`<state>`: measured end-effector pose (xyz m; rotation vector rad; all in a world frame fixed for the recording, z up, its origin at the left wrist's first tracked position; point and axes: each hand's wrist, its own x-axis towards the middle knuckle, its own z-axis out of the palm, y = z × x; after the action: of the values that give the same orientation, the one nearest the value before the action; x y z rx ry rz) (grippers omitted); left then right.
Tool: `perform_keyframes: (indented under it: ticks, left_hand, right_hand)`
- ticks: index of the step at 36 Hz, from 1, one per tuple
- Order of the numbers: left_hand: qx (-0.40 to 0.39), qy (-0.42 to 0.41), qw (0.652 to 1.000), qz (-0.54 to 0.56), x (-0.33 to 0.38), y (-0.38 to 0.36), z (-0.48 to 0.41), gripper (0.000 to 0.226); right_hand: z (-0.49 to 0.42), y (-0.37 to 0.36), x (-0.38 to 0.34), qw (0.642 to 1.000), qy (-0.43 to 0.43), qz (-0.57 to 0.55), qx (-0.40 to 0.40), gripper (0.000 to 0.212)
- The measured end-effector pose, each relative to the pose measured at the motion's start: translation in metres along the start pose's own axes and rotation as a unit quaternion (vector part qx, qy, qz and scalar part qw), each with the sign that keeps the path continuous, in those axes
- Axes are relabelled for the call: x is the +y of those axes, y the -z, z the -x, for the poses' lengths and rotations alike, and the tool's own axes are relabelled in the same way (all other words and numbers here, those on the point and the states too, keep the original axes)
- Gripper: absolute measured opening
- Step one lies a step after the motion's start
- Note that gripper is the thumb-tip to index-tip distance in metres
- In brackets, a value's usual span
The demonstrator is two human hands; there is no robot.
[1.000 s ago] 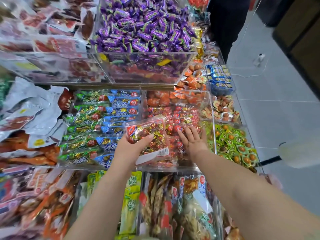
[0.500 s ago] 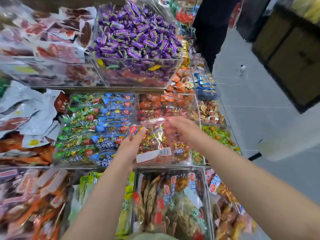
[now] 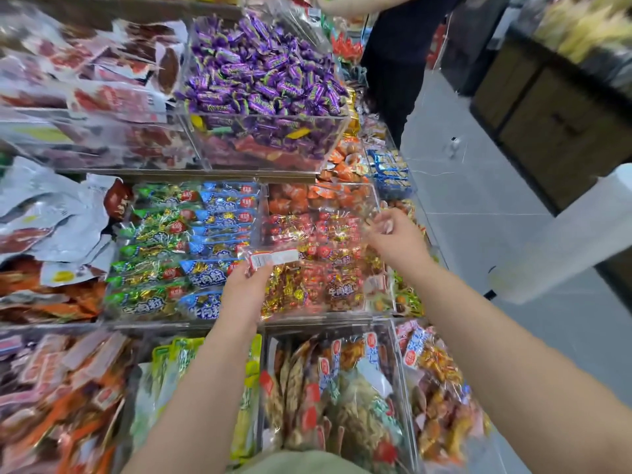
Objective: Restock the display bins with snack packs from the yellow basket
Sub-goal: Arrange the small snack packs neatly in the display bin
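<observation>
**A:** what's your grip on that pack?

**B:** both arms stretched out. My left hand (image 3: 244,292) pinches the clear snack pack (image 3: 318,241) at its white sticker label (image 3: 278,257), and my right hand (image 3: 393,239) pinches the far corner. It's over the red-candy bin (image 3: 325,317), long axis running near-left to far-right. Sticker's too blurry to read, but the blue packs (image 3: 205,278) next door say 牛肉粒.

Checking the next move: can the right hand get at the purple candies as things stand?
Probably not yet: the right hand pinches the clear bag that the left hand also holds. The purple candies lie uncovered above, nothing between.
</observation>
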<state>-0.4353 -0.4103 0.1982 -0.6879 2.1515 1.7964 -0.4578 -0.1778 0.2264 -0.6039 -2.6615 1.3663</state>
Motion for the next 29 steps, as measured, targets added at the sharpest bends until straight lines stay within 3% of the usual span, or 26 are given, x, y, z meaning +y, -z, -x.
perform_keyframes:
  ticks: [4, 9, 13, 15, 18, 24, 26, 29]
  left_hand:
    - [-0.009, 0.002, 1.0, 0.002, 0.0, 0.005, 0.001, 0.057]
    - [-0.004, -0.015, 1.0, 0.01, -0.001, 0.015, 0.0, 0.059]
    - [-0.005, -0.011, 1.0, 0.016, 0.0, 0.029, 0.002, 0.051]
    - [0.006, -0.01, 1.0, 0.019, -0.002, 0.035, 0.0, 0.039]
    - [0.009, -0.021, 1.0, 0.02, -0.005, 0.037, -0.004, 0.018]
    - [0.011, -0.003, 1.0, -0.014, -0.001, 0.032, -0.01, 0.053]
    - [0.007, -0.001, 1.0, -0.013, -0.002, 0.03, -0.012, 0.053]
    - [0.006, -0.002, 1.0, -0.011, -0.002, 0.029, -0.013, 0.053]
  right_hand:
    - [-0.003, -0.035, 0.015, 0.992, 0.059, 0.113, 0.014, 0.036]
    - [-0.004, -0.077, 0.037, 0.973, -0.009, 0.228, -0.046, 0.033]
    - [-0.015, -0.089, 0.03, 0.964, -0.048, 0.205, -0.162, 0.069]
    - [-0.026, -0.084, 0.026, 0.947, -0.043, 0.22, -0.23, 0.076]
    - [-0.04, -0.062, 0.023, 0.895, 0.019, 0.323, -0.308, 0.073]
    - [-0.051, -0.044, 0.016, 0.791, 0.18, 0.515, -0.277, 0.044]
    - [-0.05, -0.045, 0.013, 0.775, 0.198, 0.519, -0.302, 0.037]
    - [-0.043, -0.051, 0.013, 0.768, 0.159, 0.515, -0.345, 0.034]
